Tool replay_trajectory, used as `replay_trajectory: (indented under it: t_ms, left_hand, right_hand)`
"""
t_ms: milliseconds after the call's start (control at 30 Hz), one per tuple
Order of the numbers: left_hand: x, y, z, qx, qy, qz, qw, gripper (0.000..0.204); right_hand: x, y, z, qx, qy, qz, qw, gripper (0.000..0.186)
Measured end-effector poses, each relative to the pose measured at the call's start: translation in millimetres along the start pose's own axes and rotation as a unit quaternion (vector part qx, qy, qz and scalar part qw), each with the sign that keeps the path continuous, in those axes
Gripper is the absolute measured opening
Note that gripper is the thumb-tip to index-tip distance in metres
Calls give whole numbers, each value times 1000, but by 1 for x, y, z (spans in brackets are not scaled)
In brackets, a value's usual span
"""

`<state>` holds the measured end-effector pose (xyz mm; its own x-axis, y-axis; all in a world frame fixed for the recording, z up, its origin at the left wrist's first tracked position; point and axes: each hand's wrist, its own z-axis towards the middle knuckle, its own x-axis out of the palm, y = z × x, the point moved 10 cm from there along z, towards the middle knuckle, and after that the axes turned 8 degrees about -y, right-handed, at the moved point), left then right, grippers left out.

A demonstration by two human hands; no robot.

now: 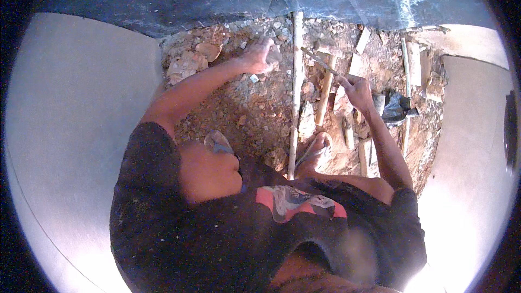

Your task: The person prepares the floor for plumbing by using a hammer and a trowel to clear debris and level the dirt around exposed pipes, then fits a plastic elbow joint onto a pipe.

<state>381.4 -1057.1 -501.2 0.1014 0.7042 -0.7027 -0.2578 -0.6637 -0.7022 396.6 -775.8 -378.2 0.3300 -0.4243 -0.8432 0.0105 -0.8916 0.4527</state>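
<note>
My left hand reaches over the rubble with fingers and thumb curved around a greyish stone. Closed in my right hand is one end of a thin dark rod, which slants up and left toward a long pale pole. Whether the rod's tip touches the pole, I cannot tell. Beneath the rod lies a hammer with a wooden handle, its head partly hidden in dust and glare. My sandalled feet are planted on either side of the pole.
Dark blue sheeting spans the far side. Smooth grey walls or panels stand left and right. A crumpled black plastic bag, flat broken pieces and a second upright pole are right of my right hand. Loose stones cover the ground.
</note>
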Motion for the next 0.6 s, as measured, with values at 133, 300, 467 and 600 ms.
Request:
replay_trajectory:
  t_ms: [133, 300, 467, 600]
  left_hand:
    - [13, -53, 4, -3, 115, 90, 989, 96]
    - [5, -47, 12, 46, 17, 118, 992, 96]
    - [-16, -93, 72, 28, 15, -40, 999, 93]
    - [-39, -134, 124, 155, -162, -26, 974, 85]
  right_hand:
    - [-13, -14, -14, 11, -37, 25, 999, 40]
    - [-29, 0, -13, 10, -45, 74, 996, 35]
    - [-78, -17, -9, 56, -117, 111, 985, 35]
    - [-108, 10, -5, 50, -171, 151, 972, 33]
